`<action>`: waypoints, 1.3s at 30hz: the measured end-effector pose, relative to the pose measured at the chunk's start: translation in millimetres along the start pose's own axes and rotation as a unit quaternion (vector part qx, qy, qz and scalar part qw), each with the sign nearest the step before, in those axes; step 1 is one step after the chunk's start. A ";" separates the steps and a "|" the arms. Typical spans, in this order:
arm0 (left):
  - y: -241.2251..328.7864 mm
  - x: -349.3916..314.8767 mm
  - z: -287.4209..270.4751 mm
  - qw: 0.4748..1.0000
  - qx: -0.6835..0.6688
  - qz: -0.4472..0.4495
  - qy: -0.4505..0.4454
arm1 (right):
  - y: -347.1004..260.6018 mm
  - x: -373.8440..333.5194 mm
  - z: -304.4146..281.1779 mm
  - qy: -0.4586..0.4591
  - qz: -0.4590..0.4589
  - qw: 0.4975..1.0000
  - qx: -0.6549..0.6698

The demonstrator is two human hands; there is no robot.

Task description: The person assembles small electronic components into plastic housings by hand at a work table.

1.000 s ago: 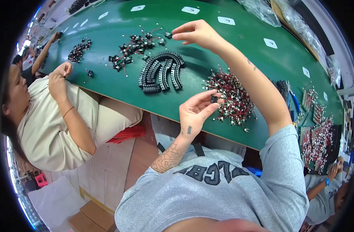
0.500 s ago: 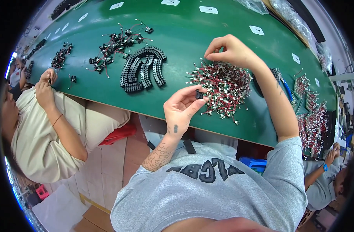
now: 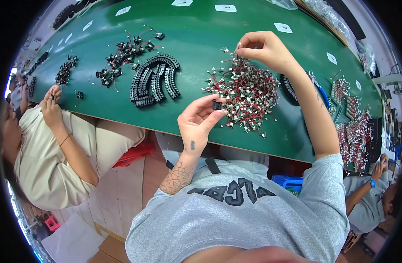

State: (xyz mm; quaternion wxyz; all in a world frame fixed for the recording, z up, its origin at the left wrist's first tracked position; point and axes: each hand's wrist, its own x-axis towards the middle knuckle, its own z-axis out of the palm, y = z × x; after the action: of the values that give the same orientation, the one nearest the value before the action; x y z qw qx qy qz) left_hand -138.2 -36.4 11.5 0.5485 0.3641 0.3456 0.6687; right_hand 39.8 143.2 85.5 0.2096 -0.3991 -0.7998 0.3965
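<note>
My left hand (image 3: 195,125) pinches a small black plastic housing (image 3: 217,105) between thumb and fingers, just left of a heap of connectors. The heap (image 3: 253,98) is a tangle of short red and dark wires with small white plugs. At its far edge my right hand (image 3: 269,51) is closed in a pinch on a wired connector (image 3: 239,46); my fingers partly hide it. Left of the heap, black plastic housings (image 3: 155,83) lie in curved rows on the green table (image 3: 201,39).
Black housings with wires attached (image 3: 128,57) lie in a loose pile farther left. A person in a beige top (image 3: 47,162) works at the left. Blue-handled pliers (image 3: 319,90) and stacks of wired connectors (image 3: 354,131) are at the right. Another person (image 3: 370,197) sits beyond.
My right hand has lifted slightly from the heap's far edge, fingertips now pinched on a connector. My left hand keeps the black housing. The whole view has shifted a little.
</note>
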 end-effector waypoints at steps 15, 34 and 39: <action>-3.0 0.8 10.4 1.000 0.029 -0.008 0.006 | -26.0 -30.1 -24.8 0.181 -0.063 0.975 0.114; -9.8 4.2 22.1 1.000 0.025 -0.009 -0.006 | 3.9 -78.2 -7.4 0.130 0.031 0.898 0.418; -11.2 2.1 23.0 0.999 0.042 -0.011 -0.009 | 4.4 -85.8 -6.3 0.121 0.039 0.911 0.392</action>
State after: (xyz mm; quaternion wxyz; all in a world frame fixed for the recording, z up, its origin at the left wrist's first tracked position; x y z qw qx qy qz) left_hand -113.2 -31.1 13.4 0.5432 0.3885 0.3728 0.6442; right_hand 96.9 78.7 84.1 0.4286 -0.3607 -0.5324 0.6346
